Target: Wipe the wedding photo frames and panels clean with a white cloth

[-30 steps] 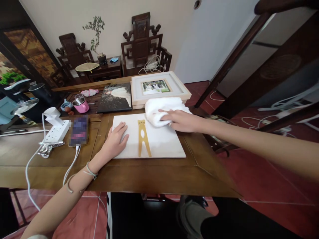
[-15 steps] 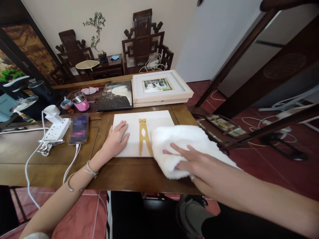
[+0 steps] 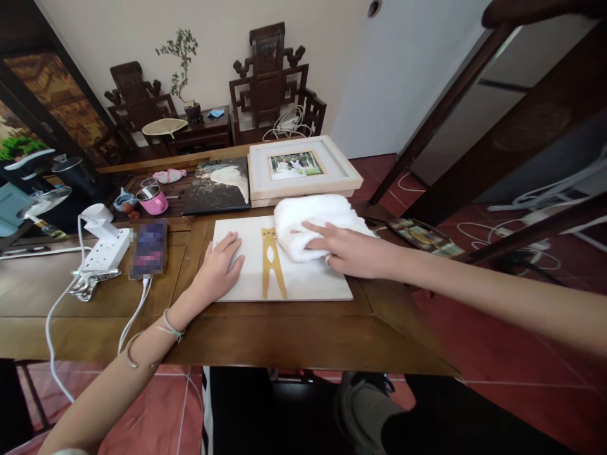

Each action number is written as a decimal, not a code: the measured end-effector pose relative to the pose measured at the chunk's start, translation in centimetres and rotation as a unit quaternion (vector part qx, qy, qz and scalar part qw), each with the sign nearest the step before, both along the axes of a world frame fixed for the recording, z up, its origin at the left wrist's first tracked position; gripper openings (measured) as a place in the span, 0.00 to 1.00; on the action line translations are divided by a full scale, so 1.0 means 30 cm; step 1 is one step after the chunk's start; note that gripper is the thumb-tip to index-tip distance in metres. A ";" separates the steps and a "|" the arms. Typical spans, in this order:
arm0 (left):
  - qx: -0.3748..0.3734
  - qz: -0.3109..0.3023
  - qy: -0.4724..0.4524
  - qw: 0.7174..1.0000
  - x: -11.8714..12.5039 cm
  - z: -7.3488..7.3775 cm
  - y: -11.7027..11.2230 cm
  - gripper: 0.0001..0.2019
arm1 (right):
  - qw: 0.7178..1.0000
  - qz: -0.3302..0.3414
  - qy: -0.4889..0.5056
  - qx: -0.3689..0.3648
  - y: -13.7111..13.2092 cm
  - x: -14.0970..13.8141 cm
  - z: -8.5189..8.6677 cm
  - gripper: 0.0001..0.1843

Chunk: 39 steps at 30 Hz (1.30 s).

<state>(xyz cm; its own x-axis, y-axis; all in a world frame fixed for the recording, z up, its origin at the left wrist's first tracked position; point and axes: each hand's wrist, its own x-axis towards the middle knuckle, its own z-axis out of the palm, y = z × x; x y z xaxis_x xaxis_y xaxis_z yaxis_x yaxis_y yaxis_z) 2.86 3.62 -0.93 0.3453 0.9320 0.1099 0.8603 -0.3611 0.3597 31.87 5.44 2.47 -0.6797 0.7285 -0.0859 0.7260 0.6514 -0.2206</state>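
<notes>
A white board (image 3: 313, 289) lies flat on the wooden table, with a mustard-yellow, long-legged animal figure (image 3: 269, 240) on its face. My left hand (image 3: 220, 265) rests flat on the board's left side, fingers stretched out. On the right, my right hand (image 3: 348, 249) grips a fluffy white towel (image 3: 313, 212), some fingers spread on top and others tucked into its folds. The towel covers the board's upper right corner and touches the right edge of the figure's head. A bracelet (image 3: 171, 325) circles my left wrist.
Behind the board sit a framed photo (image 3: 294, 165) on a pale box frame and a dark picture panel (image 3: 215, 186). To the left are a pink mug (image 3: 154, 201), a phone (image 3: 148, 249) on a cable and a white power strip (image 3: 109, 248). The table (image 3: 303, 335) ends at right.
My right hand has pushed the towel away from me, from the board's lower right to its upper right, uncovering the lower right corner. My left hand stays in place.
</notes>
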 end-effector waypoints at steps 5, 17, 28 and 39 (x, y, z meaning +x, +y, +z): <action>-0.007 -0.001 0.000 1.000 -0.004 0.007 -0.001 0.22 | 0.999 -0.003 0.024 0.043 0.036 0.021 -0.040 0.29; -0.001 -0.003 -0.002 1.000 -0.005 0.003 -0.003 0.22 | 0.995 0.085 -0.044 -0.021 -0.400 -0.041 0.076 0.21; -0.001 -0.005 0.005 1.000 -0.003 0.007 -0.007 0.21 | 0.991 -0.005 -0.021 -0.131 -0.234 0.027 0.119 0.25; 0.002 -0.002 0.012 1.000 0.001 0.009 -0.004 0.21 | 0.999 -0.038 0.003 -0.008 0.013 0.015 0.003 0.31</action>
<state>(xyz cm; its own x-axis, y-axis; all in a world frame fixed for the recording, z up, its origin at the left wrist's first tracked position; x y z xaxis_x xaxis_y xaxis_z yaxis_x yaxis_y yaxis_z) 2.88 3.50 -0.64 0.3509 0.9306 0.1044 0.8676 -0.3650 0.3377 32.33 5.83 2.55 -0.6231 0.7764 -0.0941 0.7717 0.5907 -0.2356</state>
